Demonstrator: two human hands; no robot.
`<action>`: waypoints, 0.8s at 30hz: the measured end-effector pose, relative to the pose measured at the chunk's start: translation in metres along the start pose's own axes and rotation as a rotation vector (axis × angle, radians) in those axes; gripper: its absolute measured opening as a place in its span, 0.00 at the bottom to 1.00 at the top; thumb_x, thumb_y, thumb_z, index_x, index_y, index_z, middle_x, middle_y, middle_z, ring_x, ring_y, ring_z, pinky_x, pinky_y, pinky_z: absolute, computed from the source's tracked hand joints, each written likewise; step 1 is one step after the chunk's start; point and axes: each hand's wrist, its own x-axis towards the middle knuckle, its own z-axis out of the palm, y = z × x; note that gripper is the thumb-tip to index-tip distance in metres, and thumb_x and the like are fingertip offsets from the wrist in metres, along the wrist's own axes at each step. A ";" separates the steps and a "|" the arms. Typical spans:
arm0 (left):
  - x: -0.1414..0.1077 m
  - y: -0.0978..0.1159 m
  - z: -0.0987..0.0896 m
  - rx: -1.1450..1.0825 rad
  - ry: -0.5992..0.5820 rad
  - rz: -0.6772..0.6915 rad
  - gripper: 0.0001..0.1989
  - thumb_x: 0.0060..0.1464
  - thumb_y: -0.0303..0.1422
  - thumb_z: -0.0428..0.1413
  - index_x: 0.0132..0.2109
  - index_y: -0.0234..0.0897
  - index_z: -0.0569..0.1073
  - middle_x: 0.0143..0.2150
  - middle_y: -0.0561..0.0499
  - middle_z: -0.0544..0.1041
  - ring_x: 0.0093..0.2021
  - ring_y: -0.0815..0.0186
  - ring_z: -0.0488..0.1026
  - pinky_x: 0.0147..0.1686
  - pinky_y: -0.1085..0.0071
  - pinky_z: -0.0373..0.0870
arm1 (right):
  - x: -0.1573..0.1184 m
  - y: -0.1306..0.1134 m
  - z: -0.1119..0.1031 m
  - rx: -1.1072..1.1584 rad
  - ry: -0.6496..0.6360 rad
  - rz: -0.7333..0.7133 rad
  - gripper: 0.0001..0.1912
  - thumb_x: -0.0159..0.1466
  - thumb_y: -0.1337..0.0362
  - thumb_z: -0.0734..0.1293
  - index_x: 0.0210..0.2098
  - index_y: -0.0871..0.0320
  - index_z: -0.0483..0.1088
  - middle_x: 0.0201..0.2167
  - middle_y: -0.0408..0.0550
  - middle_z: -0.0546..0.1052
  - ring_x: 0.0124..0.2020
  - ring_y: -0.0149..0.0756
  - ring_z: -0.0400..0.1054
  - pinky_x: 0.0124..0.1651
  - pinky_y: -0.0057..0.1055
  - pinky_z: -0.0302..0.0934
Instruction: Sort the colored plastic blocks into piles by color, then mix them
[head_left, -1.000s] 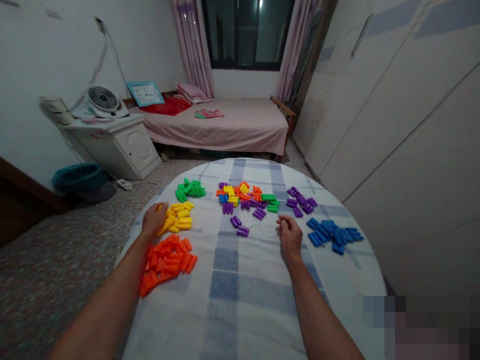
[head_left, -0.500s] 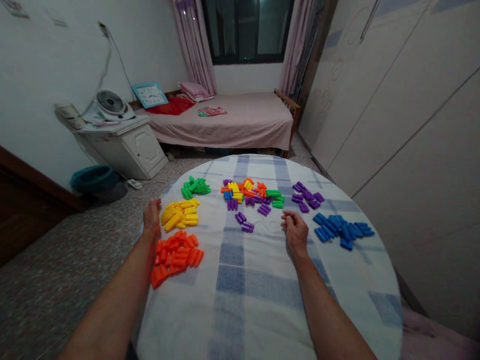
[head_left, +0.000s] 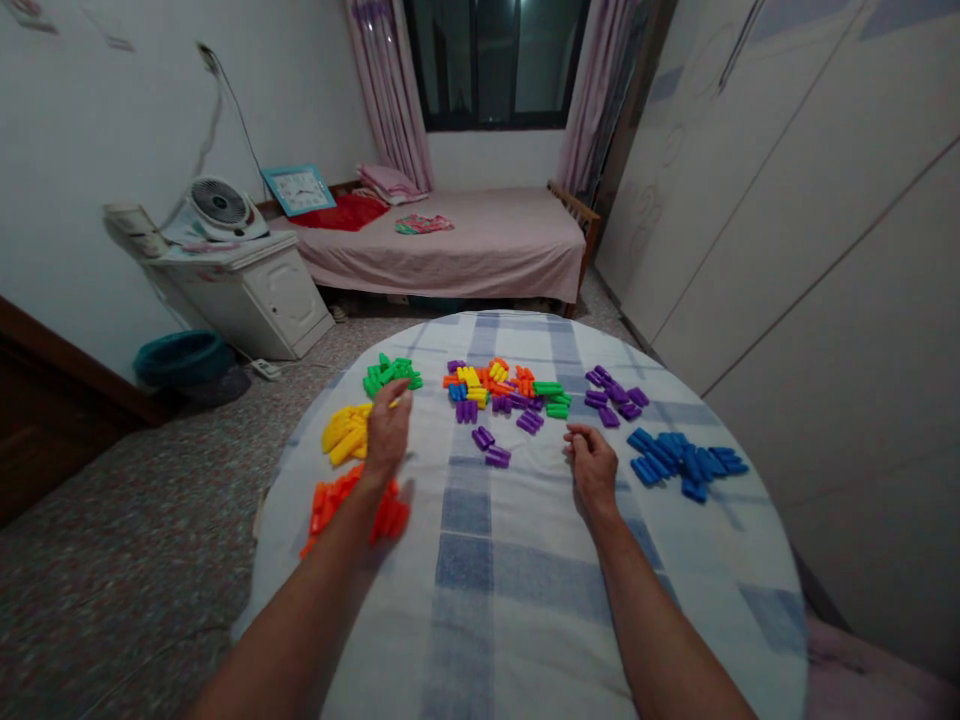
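Observation:
My left hand hangs over the right side of the yellow pieces, fingers pointing toward the green pile; whether it holds anything cannot be made out. Orange pieces lie partly under my left forearm. My right hand rests on the cloth with its fingers curled together, between the mixed-colour pieces and the blue pile. Nothing can be made out in its fingers. Two purple pieces lie left of it, and a purple pile lies beyond it.
A round table with a checked cloth carries all the piles. Beyond it stand a bed and, at left, a white cabinet with a fan. A teal bin is on the floor. Wardrobe doors line the right.
My left hand has moved right, from the table's left edge to over the yellow pieces. My right hand has stayed in place.

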 end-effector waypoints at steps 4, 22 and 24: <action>-0.021 0.011 0.063 0.118 -0.142 0.119 0.13 0.54 0.33 0.53 0.45 0.37 0.75 0.53 0.43 0.72 0.56 0.59 0.68 0.58 0.59 0.64 | 0.000 0.000 -0.001 0.017 0.001 0.017 0.16 0.55 0.58 0.62 0.38 0.59 0.73 0.30 0.45 0.74 0.24 0.27 0.64 0.24 0.23 0.58; 0.020 -0.016 0.102 0.558 -0.250 -0.036 0.14 0.57 0.34 0.52 0.50 0.36 0.71 0.45 0.44 0.75 0.46 0.61 0.73 0.46 0.68 0.68 | 0.003 0.008 0.001 -0.023 -0.021 -0.014 0.14 0.57 0.60 0.61 0.38 0.58 0.73 0.30 0.45 0.75 0.25 0.29 0.66 0.26 0.25 0.60; 0.019 -0.008 0.102 0.568 -0.296 -0.100 0.14 0.56 0.33 0.53 0.50 0.37 0.70 0.46 0.44 0.76 0.46 0.61 0.73 0.43 0.69 0.68 | 0.003 0.008 0.002 -0.019 -0.021 -0.017 0.14 0.57 0.60 0.61 0.38 0.58 0.73 0.30 0.44 0.75 0.25 0.28 0.66 0.26 0.25 0.59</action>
